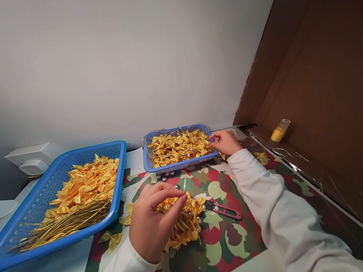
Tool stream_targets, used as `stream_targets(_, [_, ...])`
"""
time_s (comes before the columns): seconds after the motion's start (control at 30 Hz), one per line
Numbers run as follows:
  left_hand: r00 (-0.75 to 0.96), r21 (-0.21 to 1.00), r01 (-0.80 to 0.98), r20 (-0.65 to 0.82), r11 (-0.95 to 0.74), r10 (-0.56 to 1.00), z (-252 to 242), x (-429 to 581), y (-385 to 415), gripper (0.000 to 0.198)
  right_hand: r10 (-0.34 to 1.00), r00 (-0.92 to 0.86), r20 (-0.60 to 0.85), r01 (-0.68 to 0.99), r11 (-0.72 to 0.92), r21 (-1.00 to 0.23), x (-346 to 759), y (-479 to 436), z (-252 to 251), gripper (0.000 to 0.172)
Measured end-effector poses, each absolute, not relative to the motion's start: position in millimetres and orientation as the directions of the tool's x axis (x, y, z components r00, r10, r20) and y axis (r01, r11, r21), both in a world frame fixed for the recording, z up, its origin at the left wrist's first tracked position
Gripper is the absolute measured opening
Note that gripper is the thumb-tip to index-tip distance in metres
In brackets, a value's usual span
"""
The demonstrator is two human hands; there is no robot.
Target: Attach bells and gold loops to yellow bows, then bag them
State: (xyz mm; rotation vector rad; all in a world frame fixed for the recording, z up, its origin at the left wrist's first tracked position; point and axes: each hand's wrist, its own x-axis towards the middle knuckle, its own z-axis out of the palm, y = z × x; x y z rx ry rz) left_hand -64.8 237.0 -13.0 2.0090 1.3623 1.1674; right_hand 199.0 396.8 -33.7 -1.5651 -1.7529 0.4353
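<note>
My left hand [156, 216] has its thumb and index finger pinched together above a clump of gold ribbon bows with wire ties and small silver bells [183, 232]. A thin pale sliver rises by the fingertips; I cannot make out what they grip. At the right rim of the smaller blue basket [186, 164], my right hand [226, 142] has its fingers curled together by the gold bows with wires [179, 145] inside. What sits between these fingers is hidden. A bit of gold ribbon shows just under that hand. Red-handled snips [224, 209] lie right of the clump.
A larger blue basket [123, 172] at left holds gold bows [85, 183] and a bundle of gold wire ties [67, 223]. Silver bells [165, 175] lie before the smaller basket. A loose bow [111, 240] rests left. Cardboard [325, 85] stands at right, a white wall behind.
</note>
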Motion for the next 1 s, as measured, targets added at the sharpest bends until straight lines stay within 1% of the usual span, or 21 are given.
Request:
stream_targets(0.07, [0.158, 0.738, 0.533, 0.393, -0.414, 0.906, -13.4, -64.9, 237.3, 0.009, 0.943, 0.019, 0.333, 0.706, 0.223, -0.672, 197.3, 397.9, -36.0, 0.009])
stream_targets(0.17, [0.162, 0.738, 0.537, 0.386, -0.409, 0.908, -13.2, -65.2, 237.4, 0.01, 0.924, 0.019, 0.381, 0.685, 0.265, -0.679, 195.8, 399.6, -38.6, 0.009])
stream_targets(0.37, [0.166, 0.719, 0.546, 0.409, -0.429, 0.897, -12.8, -65.6, 237.4, 0.01, 0.884, 0.037, 0.467, 0.582, 0.36, -0.729, 193.3, 401.4, -39.1, 0.003])
stream_targets(0.43, [0.169, 0.714, 0.553, 0.409, -0.43, 0.897, -12.7, -65.4, 237.4, 0.01, 0.865, 0.068, 0.497, 0.523, 0.394, -0.756, 191.8, 401.6, -37.5, 0.005])
stream_targets(0.6, [0.172, 0.705, 0.556, 0.421, -0.441, 0.891, -13.1, -64.2, 238.2, 0.012, 0.803, 0.206, 0.559, 0.387, 0.458, -0.8, 191.8, 400.0, -26.8, 0.015])
stream_targets(0.7, [0.176, 0.698, 0.559, 0.427, -0.447, 0.887, -13.3, -63.6, 237.8, 0.013, 0.796, 0.254, 0.549, 0.338, 0.459, -0.822, 193.6, 395.1, -16.2, 0.019])
stream_targets(0.77, [0.179, 0.693, 0.563, 0.428, -0.449, 0.886, -13.0, -63.5, 237.0, 0.013, 0.854, 0.174, 0.491, 0.317, 0.423, -0.848, 193.2, 390.3, -10.4, 0.023])
stream_targets(0.83, [0.183, 0.692, 0.565, 0.426, -0.449, 0.886, -12.6, -63.7, 236.2, 0.013, 0.915, -0.014, 0.403, 0.352, 0.381, -0.855, 189.7, 385.5, -8.3, 0.025])
stream_targets(0.9, [0.185, 0.692, 0.563, 0.426, -0.451, 0.885, -12.2, -63.9, 235.7, 0.013, 0.925, -0.217, 0.311, 0.472, 0.379, -0.796, 182.8, 381.9, -10.9, 0.027])
stream_targets(0.93, [0.187, 0.693, 0.562, 0.426, -0.452, 0.885, -12.0, -63.9, 235.6, 0.013, 0.919, -0.283, 0.276, 0.536, 0.39, -0.749, 178.3, 380.9, -13.6, 0.027])
stream_targets(1.0, [0.188, 0.693, 0.562, 0.424, -0.451, 0.886, -11.7, -63.8, 235.6, 0.013, 0.911, -0.329, 0.249, 0.629, 0.408, -0.662, 169.3, 380.3, -20.5, 0.022])
